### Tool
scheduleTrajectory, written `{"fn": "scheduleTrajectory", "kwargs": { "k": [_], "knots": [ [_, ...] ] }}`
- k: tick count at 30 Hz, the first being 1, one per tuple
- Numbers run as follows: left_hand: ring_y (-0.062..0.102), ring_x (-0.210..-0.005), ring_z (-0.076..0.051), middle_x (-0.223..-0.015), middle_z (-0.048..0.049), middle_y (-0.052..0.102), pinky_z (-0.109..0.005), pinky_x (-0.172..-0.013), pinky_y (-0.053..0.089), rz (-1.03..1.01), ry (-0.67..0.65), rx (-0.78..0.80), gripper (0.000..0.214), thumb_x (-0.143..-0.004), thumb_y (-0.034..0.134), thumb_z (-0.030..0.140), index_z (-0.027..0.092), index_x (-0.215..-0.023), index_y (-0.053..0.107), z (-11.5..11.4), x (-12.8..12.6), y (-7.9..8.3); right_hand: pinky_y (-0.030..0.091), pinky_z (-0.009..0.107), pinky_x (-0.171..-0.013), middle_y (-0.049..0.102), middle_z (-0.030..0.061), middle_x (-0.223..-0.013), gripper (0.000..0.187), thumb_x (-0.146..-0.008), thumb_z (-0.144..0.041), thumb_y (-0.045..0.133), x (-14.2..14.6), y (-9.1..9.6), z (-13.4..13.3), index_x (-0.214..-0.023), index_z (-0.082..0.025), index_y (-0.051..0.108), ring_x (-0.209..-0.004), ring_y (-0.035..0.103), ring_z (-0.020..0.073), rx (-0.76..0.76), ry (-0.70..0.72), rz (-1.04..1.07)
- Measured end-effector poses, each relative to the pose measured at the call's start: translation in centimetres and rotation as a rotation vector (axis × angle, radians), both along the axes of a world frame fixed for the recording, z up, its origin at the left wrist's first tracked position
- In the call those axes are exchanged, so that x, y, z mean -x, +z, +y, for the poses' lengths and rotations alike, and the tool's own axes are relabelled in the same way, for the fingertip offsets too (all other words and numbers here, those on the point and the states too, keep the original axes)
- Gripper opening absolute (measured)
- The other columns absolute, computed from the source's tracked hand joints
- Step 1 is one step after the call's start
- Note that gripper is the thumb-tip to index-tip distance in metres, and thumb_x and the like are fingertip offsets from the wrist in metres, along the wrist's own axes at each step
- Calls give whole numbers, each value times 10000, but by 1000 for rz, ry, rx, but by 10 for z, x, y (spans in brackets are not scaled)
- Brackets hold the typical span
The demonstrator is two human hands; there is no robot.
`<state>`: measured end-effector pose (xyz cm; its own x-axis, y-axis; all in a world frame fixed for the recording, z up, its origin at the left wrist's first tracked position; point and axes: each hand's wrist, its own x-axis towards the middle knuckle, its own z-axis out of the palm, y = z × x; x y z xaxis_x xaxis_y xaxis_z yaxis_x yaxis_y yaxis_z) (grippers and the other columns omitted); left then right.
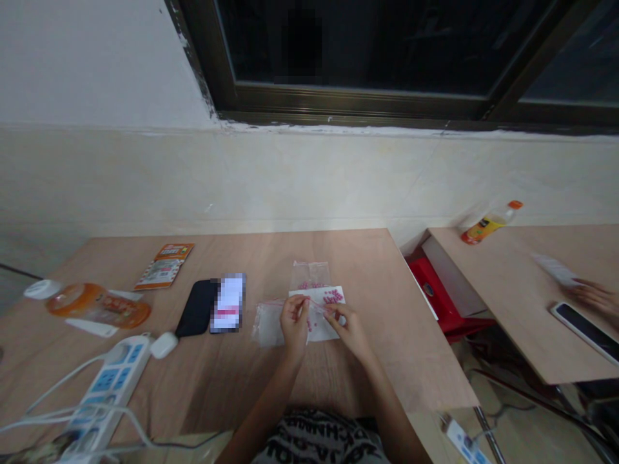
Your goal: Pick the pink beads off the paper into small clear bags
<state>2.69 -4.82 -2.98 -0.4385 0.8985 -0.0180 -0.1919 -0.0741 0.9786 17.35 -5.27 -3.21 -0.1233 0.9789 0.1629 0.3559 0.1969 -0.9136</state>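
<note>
Fingers of your left hand [294, 325] and right hand [345, 327] pinch together on what looks like a thin pink strand [314, 304], kept taut over a white card [323, 328] holding pink beads [333, 296], with clear plastic bags [268, 326] beside it within easy reach, toward the table's [232, 380] far edge.

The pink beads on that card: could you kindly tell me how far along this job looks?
Done, it seems: some pink beads lie in the upper clear bag. In hand: the left hand and right hand pinch a thin pink strand above the card. Left: more beads on the card, and a second clear bag that looks bare.
</note>
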Motion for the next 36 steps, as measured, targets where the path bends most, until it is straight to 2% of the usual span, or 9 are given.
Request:
{"fn": "scheduleTrajectory", "kwargs": {
  "k": [4,7,10,14,18,23,26,30,36],
  "knots": [
    [686,-756,-146,-825,-36,713,-227,-665,541,0,-30,-2,253,-742,722,364,177,-873,610,-4,2,6,480,280,-643,670,43,-781,383,-850,-496,590,-2,-9,5,-1036,-171,676,-658,575,167,54,-44,63],
    [693,-770,-152,-836,-42,722,-233,-677,552,4,-52,-15,257,-737,730,354,178,-879,609,-6,5,12,466,272,-639,652,32,-732,343,-859,-501,582,-5,-8,6,-882,-174,683,-657,563,164,63,4,74],
    [699,-781,-162,-836,-53,724,-249,-700,563,35,-117,-30,255,-724,741,346,174,-865,616,-6,12,17,461,273,-659,655,37,-741,330,-877,-483,571,-8,0,6,-785,-182,671,-688,570,169,24,52,76],
    [710,-800,-179,-806,-50,722,-288,-783,568,137,-230,-30,248,-682,771,331,179,-830,641,-4,28,23,474,292,-711,659,46,-786,319,-891,-479,559,-12,14,4,-809,-196,681,-756,591,186,-18,100,59],
    [713,-771,-180,-775,-29,723,-296,-790,565,312,-316,-32,195,-704,749,277,205,-869,672,-4,43,30,473,304,-739,655,57,-817,308,-910,-457,538,-13,29,2,-815,-198,675,-799,596,198,-45,154,22],
    [695,-743,-161,-757,-17,700,-275,-762,562,464,-332,-139,85,-743,703,247,217,-811,662,-5,47,36,462,306,-728,637,51,-768,314,-921,-429,526,-10,37,-1,-751,-195,647,-769,592,197,-74,163,30],
    [690,-741,-153,-729,-5,684,-288,-800,563,452,-384,-166,169,-759,684,237,219,-924,654,-7,45,39,454,298,-696,620,46,-722,319,-919,-426,524,-10,35,-1,-735,-191,636,-731,577,192,-98,126,45],
    [698,-734,-162,-769,-22,713,-307,-790,574,410,-539,-143,347,-757,691,242,227,-1100,637,-8,43,44,455,286,-672,636,45,-731,297,-911,-421,534,-10,34,-1,-765,-192,654,-708,574,183,-87,116,49],
    [693,-713,-177,-728,-17,727,-295,-755,559,496,-578,-118,159,-759,679,239,250,-915,706,-2,40,49,464,291,-670,654,44,-737,285,-894,-421,559,-7,35,-1,-787,-193,691,-690,577,178,-85,141,20]
  ]
}}
